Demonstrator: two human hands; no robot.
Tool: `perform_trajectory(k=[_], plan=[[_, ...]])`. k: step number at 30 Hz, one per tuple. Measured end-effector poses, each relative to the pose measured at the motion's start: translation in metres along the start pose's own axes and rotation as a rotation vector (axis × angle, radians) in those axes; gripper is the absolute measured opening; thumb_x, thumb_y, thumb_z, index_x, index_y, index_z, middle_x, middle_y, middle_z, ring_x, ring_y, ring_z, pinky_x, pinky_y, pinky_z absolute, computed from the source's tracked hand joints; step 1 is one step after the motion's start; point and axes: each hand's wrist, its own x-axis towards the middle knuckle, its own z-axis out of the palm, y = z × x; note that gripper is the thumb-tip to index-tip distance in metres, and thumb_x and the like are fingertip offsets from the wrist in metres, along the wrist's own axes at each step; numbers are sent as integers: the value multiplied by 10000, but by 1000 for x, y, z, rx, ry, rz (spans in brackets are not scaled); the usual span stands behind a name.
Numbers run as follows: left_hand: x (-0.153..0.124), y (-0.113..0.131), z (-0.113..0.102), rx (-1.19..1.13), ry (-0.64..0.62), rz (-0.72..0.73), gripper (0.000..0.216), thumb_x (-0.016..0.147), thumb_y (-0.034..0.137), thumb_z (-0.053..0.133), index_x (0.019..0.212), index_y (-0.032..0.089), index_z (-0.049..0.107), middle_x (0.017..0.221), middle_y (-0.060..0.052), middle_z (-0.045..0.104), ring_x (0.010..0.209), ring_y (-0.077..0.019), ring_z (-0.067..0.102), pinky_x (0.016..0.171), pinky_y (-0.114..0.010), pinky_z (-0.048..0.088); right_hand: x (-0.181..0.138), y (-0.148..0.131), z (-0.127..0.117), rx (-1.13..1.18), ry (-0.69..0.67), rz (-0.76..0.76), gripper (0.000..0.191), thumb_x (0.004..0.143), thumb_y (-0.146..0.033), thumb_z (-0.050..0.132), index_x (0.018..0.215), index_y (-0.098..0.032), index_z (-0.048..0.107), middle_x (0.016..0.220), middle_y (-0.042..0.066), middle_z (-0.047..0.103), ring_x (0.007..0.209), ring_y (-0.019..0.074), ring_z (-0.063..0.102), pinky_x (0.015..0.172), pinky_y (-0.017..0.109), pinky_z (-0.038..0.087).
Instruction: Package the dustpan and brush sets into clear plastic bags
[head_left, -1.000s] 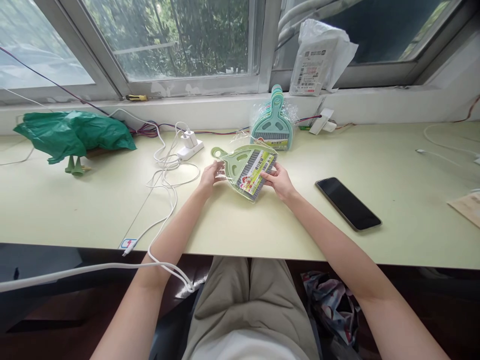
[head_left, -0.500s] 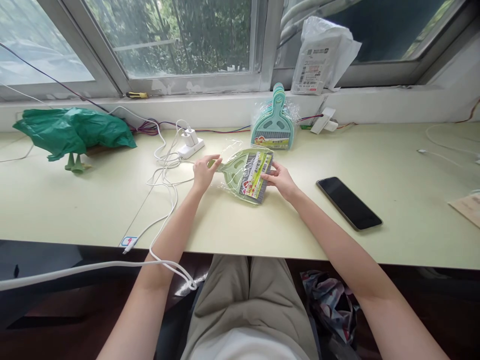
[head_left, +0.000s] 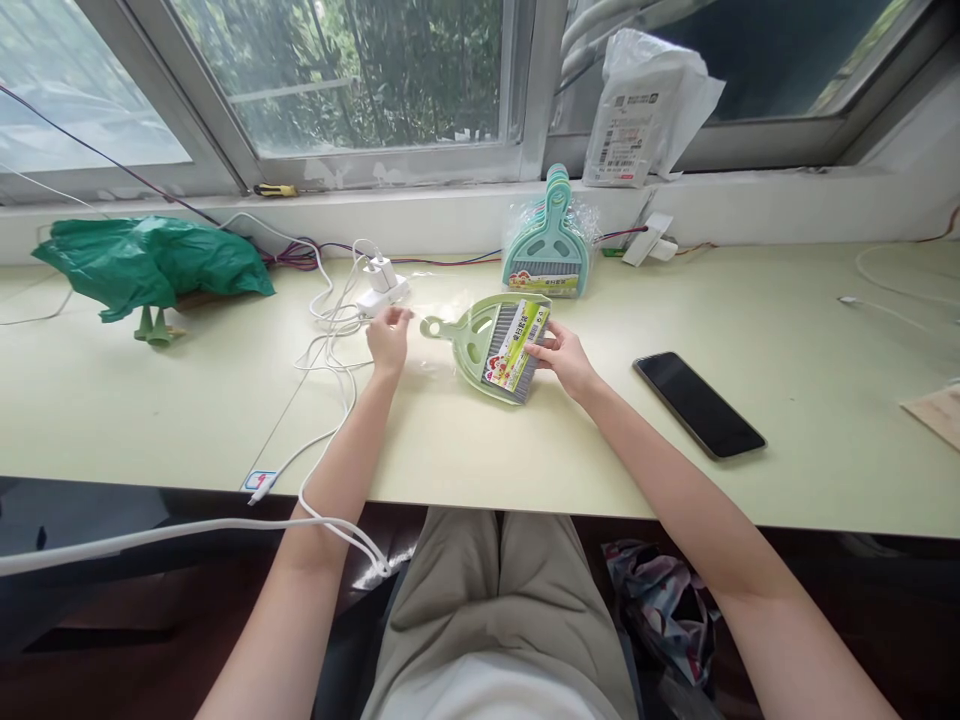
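Note:
A light green dustpan (head_left: 466, 345) with a small grey-bristled brush (head_left: 496, 338) nested in it is tilted just over the table, its handle pointing left. A bright label (head_left: 519, 345) wraps the brush. My right hand (head_left: 564, 360) grips the set by its right edge, thumb on the label. My left hand (head_left: 390, 338) is closed in a pinch just left of the handle. From its fingers a clear plastic bag (head_left: 436, 365) stretches toward the dustpan, and its outline is faint. The handle end shows bare of plastic.
Wrapped turquoise dustpan sets (head_left: 551, 245) stand stacked against the back wall. A black phone (head_left: 699, 405) lies at right. White cables (head_left: 330, 370) and a power strip (head_left: 382, 292) sit left of my hands. A green plastic bag (head_left: 154, 260) lies farther left; a white parcel (head_left: 626, 125) rests on the sill.
My left hand has moved left, off the dustpan's handle, drawing the clear plastic bag with it. My right hand stays on the brush and dustpan.

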Motion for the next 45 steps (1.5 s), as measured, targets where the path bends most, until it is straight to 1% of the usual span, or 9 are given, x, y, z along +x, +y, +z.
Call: perform_trajectory(k=[5,10,12,14,19,29,34,39,45], plan=[[14,-6,-24,232,353,-226,283,855,182,492,1129,180,565,1265,-135,595,1283,-278,481,1107,-528,324,3,1,-5,85,115,-38,440,645,-230,787,1043,-213,598,846,7,747,744,170,711,716,352,623],[3,13,-29,305,522,-148,794,780,69,477,1496,157,144,1614,-167,75,1507,-279,73,1198,-553,142,4,4,-7,157,156,-28,387,673,-186,754,1019,-224,585,865,-4,741,751,153,712,716,320,626],[-7,23,-19,215,428,20,790,796,120,517,1498,168,157,1624,-143,46,1514,-268,42,1218,-507,133,4,4,-5,171,152,-24,376,676,-185,750,1010,-225,582,866,-4,740,759,155,714,731,325,627],[-19,31,-3,-23,90,71,633,875,224,490,1462,182,256,1551,-152,294,1453,-267,273,1178,-475,278,3,5,-4,174,137,-20,379,678,-197,752,1013,-227,578,874,-3,739,772,162,716,759,344,627],[-52,37,33,-499,-774,-180,543,934,519,410,1367,192,387,1319,-137,555,1148,-258,593,935,-431,524,-1,5,0,128,71,-10,420,685,-256,766,1052,-232,565,883,8,734,809,185,720,807,385,618],[-53,35,32,-602,-576,-290,371,858,350,548,1197,200,533,1086,-49,634,967,-195,615,797,-304,516,1,-2,-4,-33,153,21,265,890,-438,562,892,-175,589,909,57,727,580,114,677,599,260,591],[-55,37,33,-584,-614,-301,382,831,372,554,1166,188,558,1083,-53,636,972,-201,609,812,-318,500,12,-3,-30,-13,423,79,254,934,-398,465,867,-188,591,773,24,708,453,65,580,397,161,406],[-55,34,36,-505,-645,-181,360,825,430,544,1061,163,598,1062,-53,642,1012,-199,587,899,-308,459,24,-3,-59,285,725,120,301,997,-358,267,966,-219,533,728,8,669,493,62,570,458,154,423],[-56,33,35,-441,-742,-134,419,842,515,521,1059,165,601,1068,-57,650,1003,-205,584,885,-298,450,24,-9,-73,392,762,107,433,1009,-422,114,1057,-248,507,830,24,685,639,81,643,514,165,471]])
